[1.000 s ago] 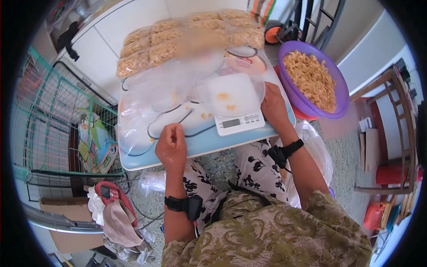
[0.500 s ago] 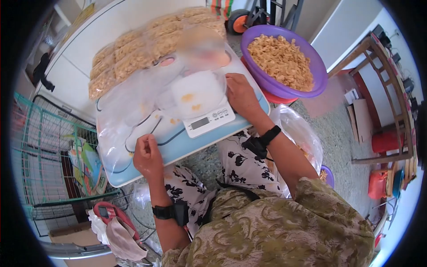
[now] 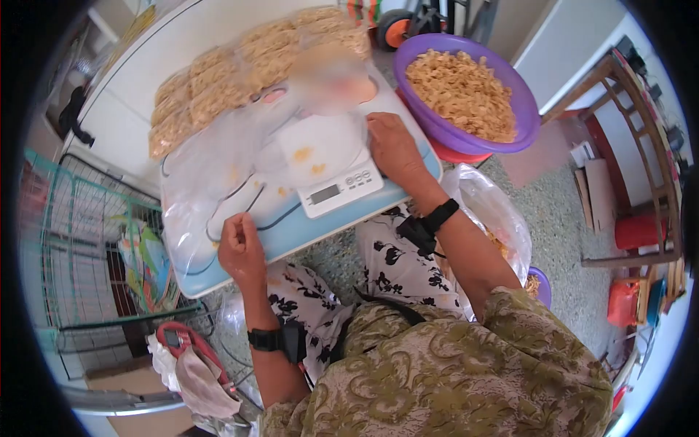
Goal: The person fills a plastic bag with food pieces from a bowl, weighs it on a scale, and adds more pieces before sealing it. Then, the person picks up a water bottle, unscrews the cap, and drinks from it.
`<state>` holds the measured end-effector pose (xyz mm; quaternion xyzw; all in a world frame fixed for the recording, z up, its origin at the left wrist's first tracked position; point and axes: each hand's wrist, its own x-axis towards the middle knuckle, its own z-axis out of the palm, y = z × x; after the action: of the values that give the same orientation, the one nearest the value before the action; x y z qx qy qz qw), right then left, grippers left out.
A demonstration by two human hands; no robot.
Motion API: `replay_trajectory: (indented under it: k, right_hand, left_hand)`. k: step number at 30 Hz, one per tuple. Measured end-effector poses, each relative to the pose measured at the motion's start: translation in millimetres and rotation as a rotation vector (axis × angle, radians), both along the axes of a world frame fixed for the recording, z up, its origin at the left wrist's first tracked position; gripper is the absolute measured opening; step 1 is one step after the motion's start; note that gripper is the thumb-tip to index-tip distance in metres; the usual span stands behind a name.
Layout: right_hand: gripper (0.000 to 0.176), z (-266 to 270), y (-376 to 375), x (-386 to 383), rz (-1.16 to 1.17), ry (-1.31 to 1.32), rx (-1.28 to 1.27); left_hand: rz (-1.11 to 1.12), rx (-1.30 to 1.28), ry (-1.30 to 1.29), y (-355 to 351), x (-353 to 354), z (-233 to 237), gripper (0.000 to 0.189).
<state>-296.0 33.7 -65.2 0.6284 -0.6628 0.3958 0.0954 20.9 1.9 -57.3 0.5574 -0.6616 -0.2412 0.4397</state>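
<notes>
A white kitchen scale (image 3: pixel 341 191) stands on the blue-and-white patterned table (image 3: pixel 211 271), a few yellowish crumbs on its pale top. My right hand (image 3: pixel 397 149) rests at the scale's right side, fingers curled in; whatever they may hold is hidden. At the table's front left edge is my left hand (image 3: pixel 242 251), its fingers closed and thumb against them, with nothing visible in them. Clear plastic bags (image 3: pixel 211 153) lie flat left of the scale. Behind them are rows of filled clear packs (image 3: pixel 218 91) of tan snack pieces.
A purple basin (image 3: pixel 520 109) of tan pieces stands right of the table on something red. Below it is an open clear plastic bag (image 3: pixel 502 211) with more pieces. Left stands a green wire cage (image 3: pixel 95 255); a wooden frame (image 3: pixel 644 131) is at far right.
My right hand has shifted slightly up and left beside the scale. My left hand stays at the table edge, fingers still closed. The camera view has tilted a little.
</notes>
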Motion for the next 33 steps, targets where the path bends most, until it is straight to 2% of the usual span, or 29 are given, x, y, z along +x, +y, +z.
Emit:
replay_trajectory:
  k: [7,9,10,12,13,15,16,17,19,23,24,25,27,31,32,33]
  right_hand:
    - [0.025,-11.4,-5.4,-6.9,0.021,0.085,-0.030]
    - [0.024,-13.9,-5.9,-10.3,0.001,0.108,0.010]
    - [0.023,-13.1,-3.8,-9.9,0.014,0.078,-0.002]
    - [0.027,-11.7,-2.0,-13.8,0.020,0.066,0.059]
    - [0.029,-13.9,-2.7,-16.8,0.021,0.059,0.072]
    - [0.031,-18.5,-3.9,-21.7,-0.009,0.075,0.073]
    - [0.032,-12.7,-1.6,-21.8,0.059,0.080,0.079]
    - [0.033,-19.8,-3.4,-27.8,0.018,0.079,0.085]
    - [0.032,2.5,2.1,-18.0,0.009,0.069,0.210]
    - [0.026,-9.3,-3.0,-31.8,0.066,0.078,0.117]
    - [0.025,-5.1,-2.2,-30.3,0.097,0.094,0.118]
    - [0.023,-1.1,-2.1,-28.8,0.123,0.111,0.115]
    - [0.021,-2.8,-5.1,-30.9,0.143,0.126,0.105]
    - [0.018,-8.2,-7.6,-39.5,0.192,0.193,0.050]
    - [0.016,-9.6,-9.2,-41.8,0.164,0.224,0.059]
    - [0.016,-9.0,-9.2,-41.9,0.169,0.227,0.075]
  left_hand:
    - [0.061,-0.083,-0.101,7.7,1.5,-1.2,0.012]
    - [-0.019,-0.061,0.028,15.1,0.0,0.6,0.012]
    - [0.008,-0.065,0.019,19.3,1.5,1.6,0.012]
    - [-0.088,0.094,0.312,28.9,6.5,3.7,0.011]
    - [-0.059,0.091,0.306,33.9,10.1,3.8,0.011]
    - [-0.059,0.099,0.474,45.0,20.2,3.0,0.012]
    - [-0.056,0.100,0.558,51.2,28.5,2.3,0.013]
    - [-0.022,0.099,0.553,57.7,38.3,1.6,0.013]
    - [0.047,0.077,0.587,73.3,58.5,-1.6,0.013]
    - [0.223,0.116,0.596,111.2,110.8,-53.0,0.012]
    - [0.319,0.215,0.404,123.3,128.6,-78.2,0.016]
    - [0.337,0.216,0.411,138.7,143.8,-99.2,0.016]
    - [0.422,0.386,0.030,179.0,166.6,-135.9,0.028]
    - [0.478,0.495,-0.086,270.9,200.5,-196.1,0.034]
    - [0.365,0.552,-0.222,292.8,215.4,-217.0,0.034]
    - [0.246,0.601,-0.354,304.9,217.4,-213.6,0.034]
